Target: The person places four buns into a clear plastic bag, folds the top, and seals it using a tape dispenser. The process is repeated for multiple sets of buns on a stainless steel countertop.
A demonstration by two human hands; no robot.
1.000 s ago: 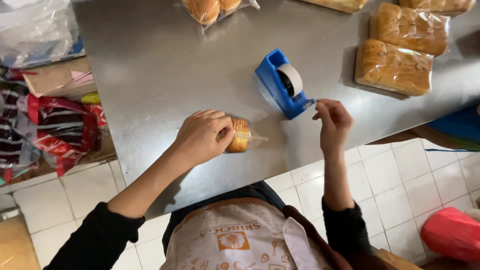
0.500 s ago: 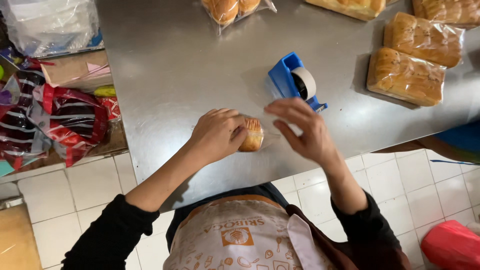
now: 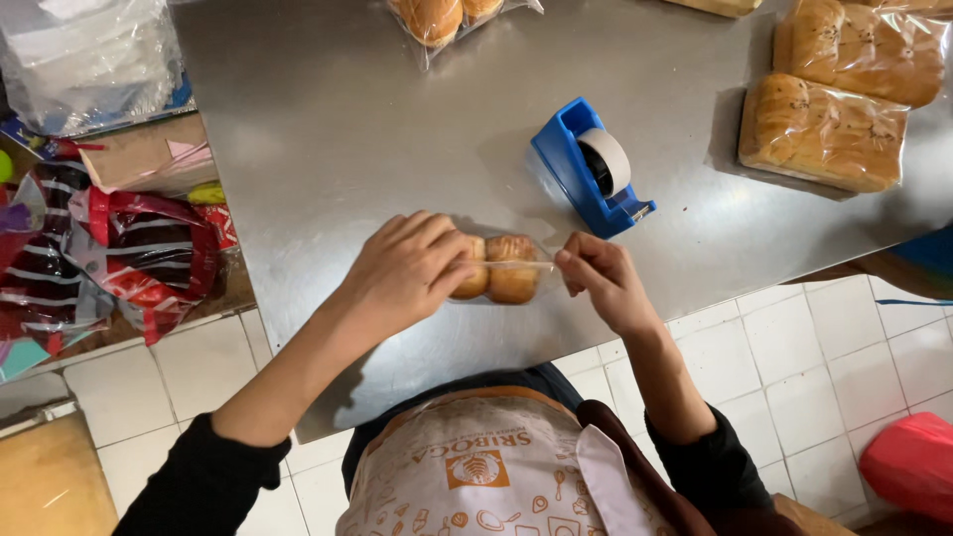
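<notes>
A small clear bag of bread rolls point(image 3: 501, 270) lies on the steel table point(image 3: 397, 129) near its front edge. My left hand point(image 3: 407, 273) rests over the bag's left end and holds it down. My right hand point(image 3: 601, 278) pinches a strip of clear tape point(image 3: 536, 264) that stretches across the bag's right end. A blue tape dispenser point(image 3: 591, 169) with a white roll stands just behind my right hand.
Two wrapped bread loaves point(image 3: 824, 129) lie at the table's right. Another bag of rolls point(image 3: 437, 18) sits at the far edge. Clear plastic bags point(image 3: 79, 60) and red striped packets point(image 3: 149, 248) crowd a lower shelf at left. A red object point(image 3: 913, 462) sits on the white tiled floor.
My right hand left the dispenser with a strip of tape and came over to the bag. The bag of rolls now shows beside my left hand.
</notes>
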